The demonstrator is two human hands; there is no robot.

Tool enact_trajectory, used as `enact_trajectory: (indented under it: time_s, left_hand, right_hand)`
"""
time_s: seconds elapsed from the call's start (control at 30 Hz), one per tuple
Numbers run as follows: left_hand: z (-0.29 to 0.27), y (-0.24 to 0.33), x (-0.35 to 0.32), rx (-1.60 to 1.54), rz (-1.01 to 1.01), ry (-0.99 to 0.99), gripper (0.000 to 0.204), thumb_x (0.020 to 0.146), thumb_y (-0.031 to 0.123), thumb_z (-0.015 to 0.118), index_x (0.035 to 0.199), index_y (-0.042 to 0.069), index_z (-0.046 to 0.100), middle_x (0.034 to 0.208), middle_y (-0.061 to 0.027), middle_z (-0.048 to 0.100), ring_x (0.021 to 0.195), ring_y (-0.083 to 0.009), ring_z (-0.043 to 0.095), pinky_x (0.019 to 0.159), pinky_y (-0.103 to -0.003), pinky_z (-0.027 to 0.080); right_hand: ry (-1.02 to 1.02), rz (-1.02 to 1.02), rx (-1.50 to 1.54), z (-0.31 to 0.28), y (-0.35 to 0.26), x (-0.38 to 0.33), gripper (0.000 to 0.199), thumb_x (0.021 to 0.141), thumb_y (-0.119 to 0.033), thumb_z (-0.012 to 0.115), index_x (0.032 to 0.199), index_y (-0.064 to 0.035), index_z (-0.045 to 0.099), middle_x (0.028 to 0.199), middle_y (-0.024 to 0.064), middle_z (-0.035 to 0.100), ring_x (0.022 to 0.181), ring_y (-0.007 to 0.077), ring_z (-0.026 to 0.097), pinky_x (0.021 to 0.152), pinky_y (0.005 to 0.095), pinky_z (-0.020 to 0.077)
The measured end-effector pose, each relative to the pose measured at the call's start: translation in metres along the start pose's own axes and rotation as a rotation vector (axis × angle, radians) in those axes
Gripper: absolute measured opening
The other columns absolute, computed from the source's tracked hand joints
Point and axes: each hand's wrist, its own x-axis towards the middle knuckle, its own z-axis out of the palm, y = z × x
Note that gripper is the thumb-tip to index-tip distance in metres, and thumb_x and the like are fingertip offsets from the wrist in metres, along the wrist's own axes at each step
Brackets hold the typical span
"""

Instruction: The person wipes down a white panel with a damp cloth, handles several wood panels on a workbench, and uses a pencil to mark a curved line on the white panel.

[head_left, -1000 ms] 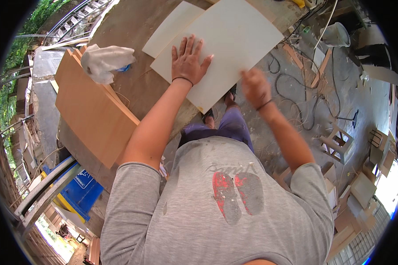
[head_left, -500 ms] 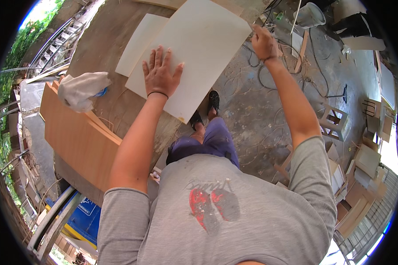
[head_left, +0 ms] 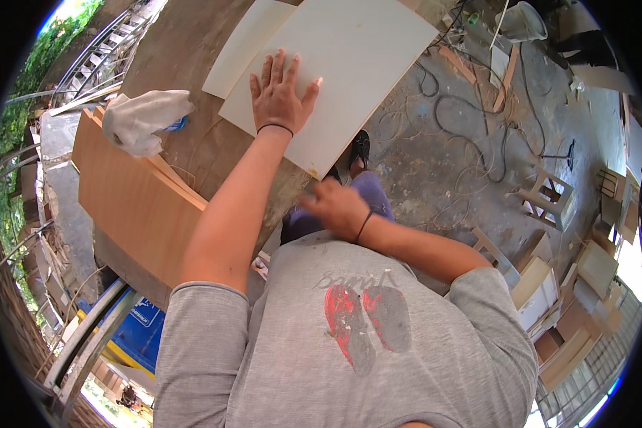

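My left hand (head_left: 282,96) lies flat on a large white board (head_left: 357,64), fingers spread, with a dark band round the wrist. Beneath that board's left side, a second white panel (head_left: 239,53) sticks out. Both rest on a brown wooden tabletop (head_left: 171,64). My right hand (head_left: 339,208) is in front of my body, just below the board's near corner and apart from it. Motion smears its fingers, so whether they hold anything cannot be made out.
Left of the boards, a crumpled whitish cloth (head_left: 143,125) sits by curved wood-grain panels (head_left: 135,200). On the floor to the right are black cables (head_left: 471,143), wood strips (head_left: 506,75), a bucket (head_left: 522,23) and a small stool (head_left: 549,196). Offcuts (head_left: 592,271) pile up at far right.
My right hand has left the board's far right edge and swung back toward my body, to the near corner. My left hand stays flat on the board.
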Motion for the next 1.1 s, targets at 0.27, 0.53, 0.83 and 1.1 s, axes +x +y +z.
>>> enact_trajectory:
  time_s: [0.27, 0.53, 0.83, 1.1]
  left_hand:
    - [0.001, -0.004, 0.002, 0.022, 0.018, 0.030, 0.063, 0.087, 0.057, 0.048, 0.139, 0.021, 0.043, 0.151, -0.0036, 0.031, 0.141, -0.0209, 0.022, 0.115, -0.046, 0.012]
    - [0.002, -0.005, 0.000, 0.004, -0.008, 0.030, 0.063, 0.087, 0.058, 0.047, 0.139, 0.023, 0.043, 0.151, -0.0025, 0.030, 0.141, -0.0200, 0.022, 0.115, -0.045, 0.013]
    - [0.001, -0.006, 0.000, 0.034, -0.001, 0.034, 0.064, 0.087, 0.058, 0.047, 0.140, 0.023, 0.041, 0.151, -0.0014, 0.031, 0.142, -0.0198, 0.022, 0.116, -0.045, 0.012]
    - [0.004, -0.012, 0.000, 0.025, -0.002, 0.054, 0.063, 0.088, 0.058, 0.046, 0.139, 0.023, 0.042, 0.151, -0.0014, 0.031, 0.142, -0.0197, 0.022, 0.116, -0.045, 0.012]
  right_hand:
    - [0.629, 0.200, -0.632, -0.123, 0.209, 0.038, 0.031, 0.082, -0.010, 0.053, 0.111, -0.0172, 0.062, 0.077, 0.0062, 0.055, 0.073, 0.0238, 0.058, 0.061, 0.0381, 0.0512]
    - [0.185, 0.134, -0.247, -0.032, 0.045, 0.016, 0.026, 0.079, -0.014, 0.056, 0.105, -0.0172, 0.062, 0.091, 0.0089, 0.059, 0.087, 0.0286, 0.060, 0.066, 0.0400, 0.0532]
    - [0.587, 0.263, -0.382, -0.113, 0.171, 0.047, 0.030, 0.082, -0.010, 0.048, 0.107, -0.0139, 0.064, 0.085, 0.0123, 0.060, 0.083, 0.0313, 0.061, 0.064, 0.0414, 0.0522]
    - [0.252, 0.121, -0.340, -0.078, 0.106, 0.034, 0.025, 0.078, -0.014, 0.054, 0.102, -0.0185, 0.062, 0.085, 0.0087, 0.060, 0.078, 0.0280, 0.059, 0.064, 0.0389, 0.0519]
